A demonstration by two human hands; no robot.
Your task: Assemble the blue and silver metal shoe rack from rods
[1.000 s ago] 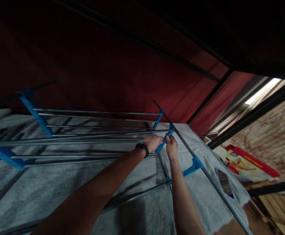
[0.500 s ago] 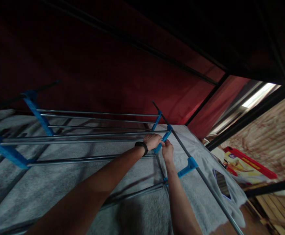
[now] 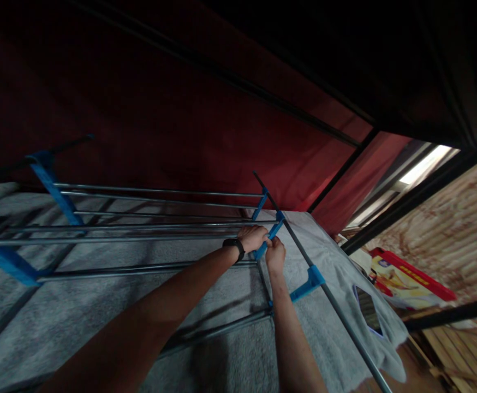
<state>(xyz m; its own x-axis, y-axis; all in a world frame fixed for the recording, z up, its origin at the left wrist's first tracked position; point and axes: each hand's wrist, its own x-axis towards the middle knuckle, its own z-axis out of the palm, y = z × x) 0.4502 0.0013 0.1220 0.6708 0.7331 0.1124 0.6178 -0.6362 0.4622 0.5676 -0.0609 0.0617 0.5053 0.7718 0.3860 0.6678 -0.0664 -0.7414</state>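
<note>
A rack of metal rods [image 3: 148, 238] with blue plastic connectors lies over a grey fleece blanket [image 3: 99, 305]. My left hand [image 3: 252, 237], with a black band on the wrist, is closed round the end of a rod where it meets a blue connector [image 3: 268, 238]. My right hand [image 3: 275, 254] grips the same blue connector from below, fingers wrapped round it. Both hands touch each other at that joint. A long upright pole [image 3: 324, 284] runs through the connector toward the lower right.
Another blue connector [image 3: 304, 285] sits lower on the pole. A phone [image 3: 368, 312] lies on the blanket's right edge. A red and yellow box [image 3: 406, 275] rests beyond it. Dark red fabric [image 3: 181, 125] and black bars rise behind.
Both hands stay on the blue connector; the view has shifted slightly, so hands and rack sit a little further left in the picture.
</note>
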